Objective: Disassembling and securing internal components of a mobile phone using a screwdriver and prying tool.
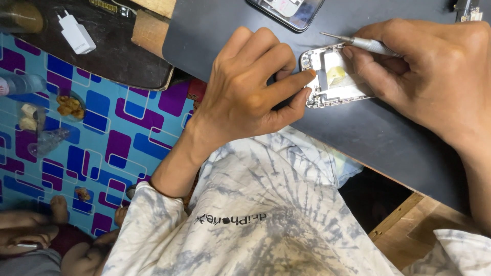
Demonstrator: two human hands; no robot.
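An opened white phone frame (333, 76) lies on the dark grey mat (378, 138), its insides showing with a yellowish patch in the middle. My left hand (250, 87) rests on the mat and pinches the frame's left edge between finger and thumb. My right hand (429, 71) grips a thin silver screwdriver (360, 43). The tool's tip points left, just above the frame's top edge, and my right fingers touch the frame's upper right part.
Another phone (286, 10) lies at the mat's far edge. A white charger plug (75, 33) sits on a dark board (102, 56). A blue and purple patterned floor mat (102, 133) holds plastic bottles and food. Another person's limbs (46, 235) show at lower left.
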